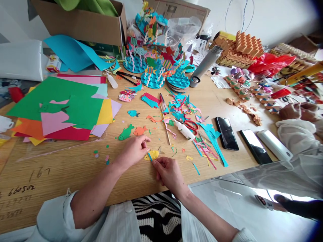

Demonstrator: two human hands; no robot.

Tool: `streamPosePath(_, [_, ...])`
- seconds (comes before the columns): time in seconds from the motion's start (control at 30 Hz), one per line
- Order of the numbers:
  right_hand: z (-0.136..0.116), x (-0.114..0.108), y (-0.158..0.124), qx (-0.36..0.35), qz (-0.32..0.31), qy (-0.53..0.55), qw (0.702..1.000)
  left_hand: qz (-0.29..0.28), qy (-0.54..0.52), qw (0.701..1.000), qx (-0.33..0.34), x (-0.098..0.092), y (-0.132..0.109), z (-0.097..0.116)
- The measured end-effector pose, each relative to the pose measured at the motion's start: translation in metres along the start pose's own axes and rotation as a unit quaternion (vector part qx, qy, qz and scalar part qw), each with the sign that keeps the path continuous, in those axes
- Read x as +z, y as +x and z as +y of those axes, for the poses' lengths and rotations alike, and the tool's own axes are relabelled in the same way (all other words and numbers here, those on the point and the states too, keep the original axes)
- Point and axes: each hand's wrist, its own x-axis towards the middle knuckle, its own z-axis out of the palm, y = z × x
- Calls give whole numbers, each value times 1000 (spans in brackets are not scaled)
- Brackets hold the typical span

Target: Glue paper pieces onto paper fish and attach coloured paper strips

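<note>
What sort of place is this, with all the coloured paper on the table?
It looks like a paper-craft workroom or studio. The wooden worktable holds stacked sheets of coloured paper, red-handled scissors among paper offcuts, and colourful assembled paper sculptures.

1. One left hand [132, 151] and one right hand [169, 173].
2. Four plain paper fish [126, 132] toward the tabletop's [50, 181] front edge.
3. Two black smartphones [226, 133] toward the right edge.
4. Two white glue bottles [185, 130].
5. One pair of red-handled scissors [191, 126].
6. Three blue scalloped paper discs [178, 80] toward the far edge.
</note>
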Motion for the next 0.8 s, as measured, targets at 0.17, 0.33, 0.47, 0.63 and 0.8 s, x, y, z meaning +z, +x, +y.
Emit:
streamPosePath(0.17, [-1,-1,-1,-2,0,1,1000,-5,10,1000,-2,-1,-1,3])
streamPosePath(0.33, [-2,-1,-1,6,1,-3,1000,-2,22,1000,3,-1,-1,3])
streamPosePath(0.47, [-3,0,-1,15,4,-1,1000,1,26,1000,5,0,0,0])
streamPosePath(0.63, [-4,0,-1,12,5,4,1000,1,33,999,8,0,0,0])
streamPosePath(0.8, [-5,-1,-1,14,4,-1,1000,-5,28,1000,7,-1,-1,1])
